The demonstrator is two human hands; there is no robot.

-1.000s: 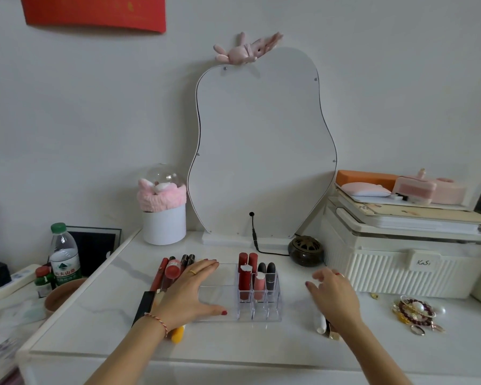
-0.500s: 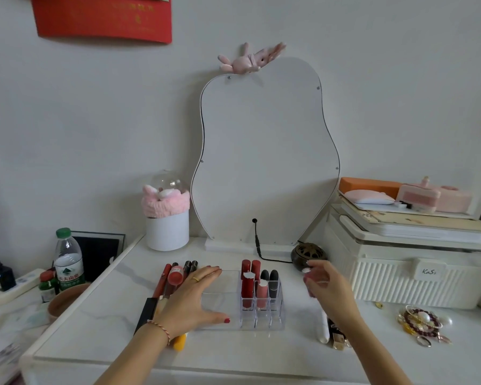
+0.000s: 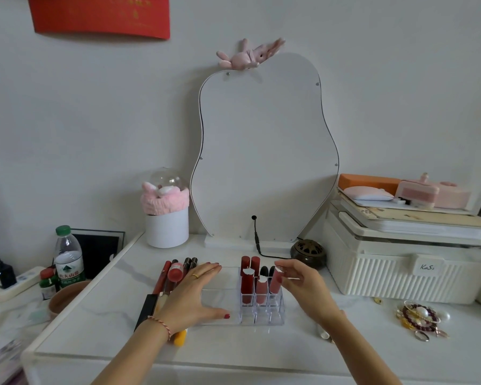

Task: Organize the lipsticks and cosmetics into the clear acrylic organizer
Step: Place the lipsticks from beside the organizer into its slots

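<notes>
A white marble-look vanity top (image 3: 117, 276) runs across the view below a curvy mirror (image 3: 264, 151). Near its left edge, loose lipsticks and pencils (image 3: 175, 273) lie side by side, waiting. The left hand (image 3: 192, 295) rests flat across them and onto the low open tray half of the clear acrylic organizer (image 3: 225, 294), fingers straight and spread, steadying it; it sits as it did a second ago. The organizer stands in the middle of the top, toward the front edge: see-through walls, a shallow tray on its left, a grid of small square slots on its right, several holding upright red and pink tubes, the front row of slots empty. The change is on the right: the right hand (image 3: 303, 284), which was over the loose tubes (image 3: 324, 333) near the front edge a second ago, is now at the grid, thumb and fingers pinching a rose-coloured lipstick (image 3: 275, 282) upright at the right-hand column; whether it is seated cannot be told. This likely means one more piece is being filed. Toward the right edge sit a white ribbed box (image 3: 400, 276) and beaded bracelets (image 3: 420, 318).
</notes>
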